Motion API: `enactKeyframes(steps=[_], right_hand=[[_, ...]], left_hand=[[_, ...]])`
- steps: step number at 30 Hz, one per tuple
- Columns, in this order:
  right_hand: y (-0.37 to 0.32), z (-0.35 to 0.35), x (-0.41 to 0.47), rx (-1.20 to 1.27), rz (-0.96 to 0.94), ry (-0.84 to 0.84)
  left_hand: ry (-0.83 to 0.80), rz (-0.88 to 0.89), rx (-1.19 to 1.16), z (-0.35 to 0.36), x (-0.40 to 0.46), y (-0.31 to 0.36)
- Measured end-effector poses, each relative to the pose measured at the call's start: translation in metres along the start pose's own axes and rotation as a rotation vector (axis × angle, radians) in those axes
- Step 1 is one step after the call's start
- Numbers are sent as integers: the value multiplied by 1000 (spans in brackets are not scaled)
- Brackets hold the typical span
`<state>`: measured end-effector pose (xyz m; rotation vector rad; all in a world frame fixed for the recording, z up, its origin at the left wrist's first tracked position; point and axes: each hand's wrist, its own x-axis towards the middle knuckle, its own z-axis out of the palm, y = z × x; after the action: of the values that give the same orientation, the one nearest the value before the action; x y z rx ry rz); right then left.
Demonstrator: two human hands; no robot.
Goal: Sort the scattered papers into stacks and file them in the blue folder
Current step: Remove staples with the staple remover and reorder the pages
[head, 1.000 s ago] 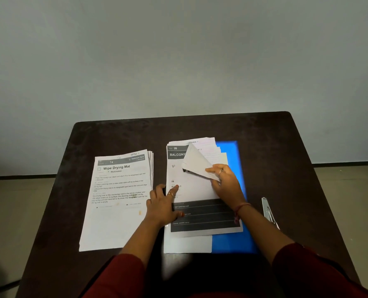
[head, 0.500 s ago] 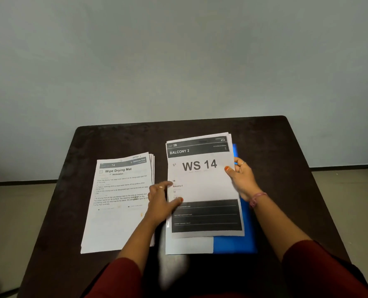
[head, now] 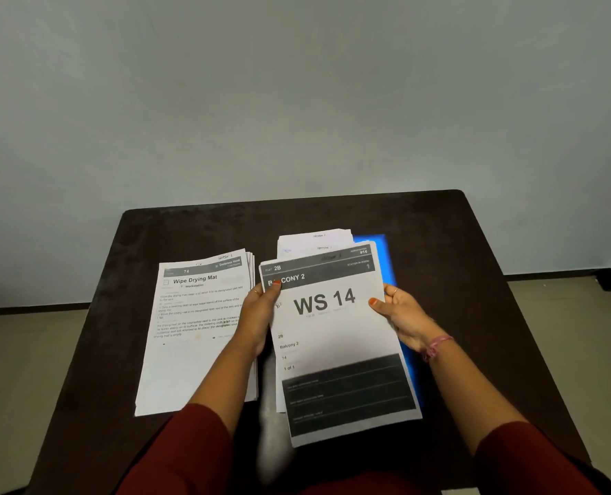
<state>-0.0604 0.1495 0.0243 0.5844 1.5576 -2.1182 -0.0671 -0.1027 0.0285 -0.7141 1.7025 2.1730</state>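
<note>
Held stack: "WS 14" stack (head: 336, 337), several sheets, between the two hands, above the blue folder and slightly tilted; its top sheet reads "Balcony 2".
Left hand (head: 261, 312): grips the stack's left edge near the top, thumb on the header bar, fingers behind the sheets.
Right hand (head: 400, 312): grips the stack's right edge, thumb on the top sheet, fingers curled under.
Blue folder (head: 382, 244): one, flat on the table (head: 457, 280), mostly covered; blue shows at the far right corner and along the stack's right edge.
Sheets on folder (head: 314, 241): a few white sheets, far ends showing past the held stack; count cannot be told.
Left stack: "Wipe Drying Mat" stack (head: 196, 326), one pile, flat on the table, just left of the left hand, partly under the left forearm.
Arms: both forearms reach forward from dark red sleeves (head: 504, 455); a pink band (head: 436, 346) circles the right wrist.
</note>
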Motion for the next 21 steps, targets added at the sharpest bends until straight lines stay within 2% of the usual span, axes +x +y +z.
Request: enactKeyframes(steps=[4, 11, 21], right_hand=[[12, -2, -11, 35, 23, -14], [25, -3, -19, 56, 42, -45], [21, -5, -11, -81, 35, -22]], left_hand=[[-29, -20, -110, -7, 3, 11], [-243, -103, -303, -1, 1, 19], [-150, -127, -143, 9, 7, 12]])
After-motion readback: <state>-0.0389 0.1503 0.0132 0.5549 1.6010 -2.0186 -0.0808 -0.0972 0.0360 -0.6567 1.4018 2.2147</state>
